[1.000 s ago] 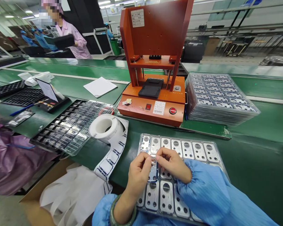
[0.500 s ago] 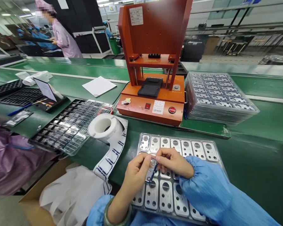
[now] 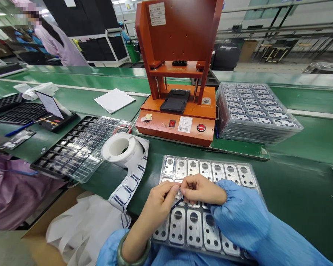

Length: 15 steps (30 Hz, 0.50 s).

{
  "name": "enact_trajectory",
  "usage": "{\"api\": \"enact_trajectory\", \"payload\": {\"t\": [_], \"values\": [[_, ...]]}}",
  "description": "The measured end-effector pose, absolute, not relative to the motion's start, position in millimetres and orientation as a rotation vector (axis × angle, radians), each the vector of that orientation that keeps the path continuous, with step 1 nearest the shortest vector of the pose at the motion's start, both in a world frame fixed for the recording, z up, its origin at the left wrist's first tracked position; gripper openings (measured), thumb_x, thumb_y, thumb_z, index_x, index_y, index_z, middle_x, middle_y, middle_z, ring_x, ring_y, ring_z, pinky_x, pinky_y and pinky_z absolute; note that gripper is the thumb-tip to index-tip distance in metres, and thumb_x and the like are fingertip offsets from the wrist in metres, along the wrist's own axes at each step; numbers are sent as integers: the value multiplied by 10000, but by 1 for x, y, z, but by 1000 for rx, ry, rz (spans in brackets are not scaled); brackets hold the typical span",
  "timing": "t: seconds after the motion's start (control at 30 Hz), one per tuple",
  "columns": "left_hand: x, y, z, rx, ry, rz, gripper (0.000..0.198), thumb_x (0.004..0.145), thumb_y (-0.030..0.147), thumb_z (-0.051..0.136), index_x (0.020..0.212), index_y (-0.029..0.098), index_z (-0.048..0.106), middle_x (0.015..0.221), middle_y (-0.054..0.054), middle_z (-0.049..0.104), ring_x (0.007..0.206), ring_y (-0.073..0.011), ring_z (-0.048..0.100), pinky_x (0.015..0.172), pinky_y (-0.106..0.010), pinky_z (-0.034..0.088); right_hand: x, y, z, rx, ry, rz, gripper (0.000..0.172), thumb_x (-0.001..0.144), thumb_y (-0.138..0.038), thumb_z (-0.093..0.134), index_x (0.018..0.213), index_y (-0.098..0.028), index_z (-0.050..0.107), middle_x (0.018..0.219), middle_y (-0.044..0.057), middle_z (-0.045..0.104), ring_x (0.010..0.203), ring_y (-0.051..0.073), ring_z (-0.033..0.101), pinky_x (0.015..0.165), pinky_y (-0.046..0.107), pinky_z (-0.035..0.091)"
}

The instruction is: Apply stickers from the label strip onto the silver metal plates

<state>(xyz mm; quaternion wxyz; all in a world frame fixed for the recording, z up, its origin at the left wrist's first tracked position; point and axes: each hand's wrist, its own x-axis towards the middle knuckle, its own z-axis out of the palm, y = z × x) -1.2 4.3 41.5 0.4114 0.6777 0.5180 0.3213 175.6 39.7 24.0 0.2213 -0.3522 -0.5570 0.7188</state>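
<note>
Over the clear tray [image 3: 211,246], both of my hands meet at one small flat plate with a dark blue edge [image 3: 178,202]. My left hand [image 3: 160,201] pinches it between thumb and fingers. My right hand [image 3: 201,190] has its fingertips pressed together at the plate's upper end; whether they hold the plate or a thin film on it, I cannot make out. The plate is tilted nearly edge-on, partly covered by the fingers. Beneath, the tray carries rows of silver metal plates [image 3: 194,228] with round holes. The back-left plate [image 3: 169,167] shows blue edging.
An orange press [image 3: 158,131] stands behind the tray. A stack of filled clear trays [image 3: 259,129] is on its right. At left are a roll of label tape [image 3: 108,149], a black partitioned tray [image 3: 48,159] and a box of white strips [image 3: 77,229]. A person in pink [image 3: 62,42] stands beyond.
The held plate has turned from showing its face to nearly edge-on. My hands stay together over the tray. The view has shifted slightly, and the person in pink appears further left.
</note>
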Motion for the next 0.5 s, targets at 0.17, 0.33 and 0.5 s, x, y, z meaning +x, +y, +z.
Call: {"api": "enact_trajectory", "payload": {"t": [0.17, 0.33, 0.5], "values": [[-2, 4, 40, 1789, 1304, 709, 297, 907, 307, 425, 814, 192, 682, 757, -47, 659, 784, -190, 608, 732, -283, 457, 177, 41, 20, -940, -1540, 2056, 16, 686, -148, 540, 676, -160, 544, 541, -51, 596, 414, 71, 533, 408, 149, 400], [-4, 5, 40, 1820, 1288, 626, 302, 917, 303, 399, 837, 189, 666, 770, -43, 646, 766, -177, 595, 717, -279, 440, 178, 43, 16, -893, -1533, 2125, 66, 641, -107, 522, 673, -159, 546, 520, -62, 592, 406, 73, 528, 399, 148, 414], [-3, 6, 39, 1783, 1300, 644, 260, 911, 287, 417, 842, 189, 648, 789, -27, 655, 751, -159, 592, 707, -265, 429, 178, 45, 14, -881, -1536, 2156, 61, 638, -110, 544, 676, -157, 546, 537, -47, 612, 426, 87, 553, 421, 166, 439]]}}
